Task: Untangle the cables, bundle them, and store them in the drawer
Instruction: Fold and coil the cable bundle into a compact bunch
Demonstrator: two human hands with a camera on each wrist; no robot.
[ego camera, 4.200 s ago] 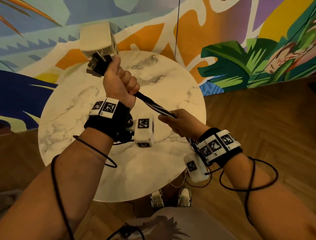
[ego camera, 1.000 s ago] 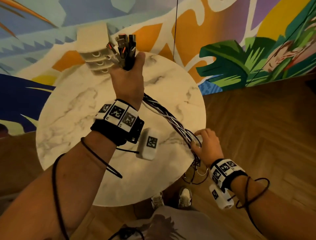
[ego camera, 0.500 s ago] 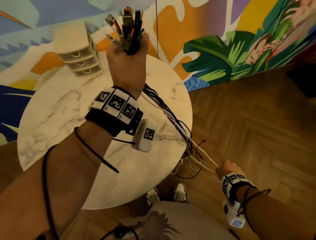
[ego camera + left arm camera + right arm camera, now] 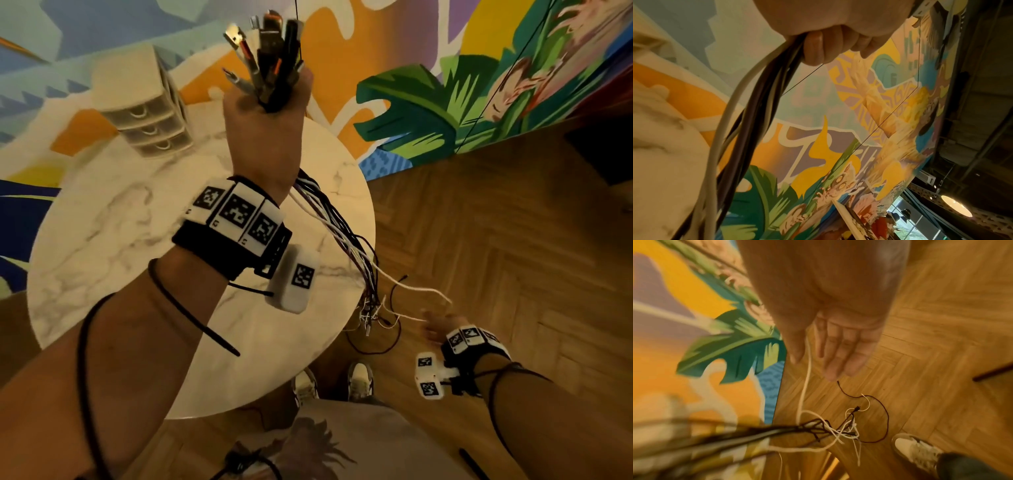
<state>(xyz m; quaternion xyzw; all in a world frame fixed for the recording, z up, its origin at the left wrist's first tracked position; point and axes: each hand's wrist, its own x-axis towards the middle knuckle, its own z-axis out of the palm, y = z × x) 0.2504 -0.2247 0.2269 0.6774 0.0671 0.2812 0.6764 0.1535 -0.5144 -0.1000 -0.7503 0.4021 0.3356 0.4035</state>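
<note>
**One fist, many loose tails**

Three small drawers sit in the drawer unit (image 4: 147,113) at the far left of the marble bench (image 4: 102,240), all of them closed. Just right of it, the left hand (image 4: 265,126) is raised above the bench, its fingers (image 4: 818,47) curled tight round the cables (image 4: 329,219) just below their plugs (image 4: 270,48), which stand up out of the fist. From there the strands, black, purple and white, run down in one fairly straight sheaf past the bench edge. Their lower ends are still a knot of loops hanging near the wooden floor (image 4: 496,240). Farther right and low, the right hand (image 4: 436,329) is spread, fingers straight. One white cable (image 4: 806,373) runs between thumb and fingers, and no pinch on it is visible.

The risk I see lies in the tails. A hard downward pull could tighten the snarl rather than clear it. It could also drag single strands through the left fist, so the plug ends go uneven.
</note>
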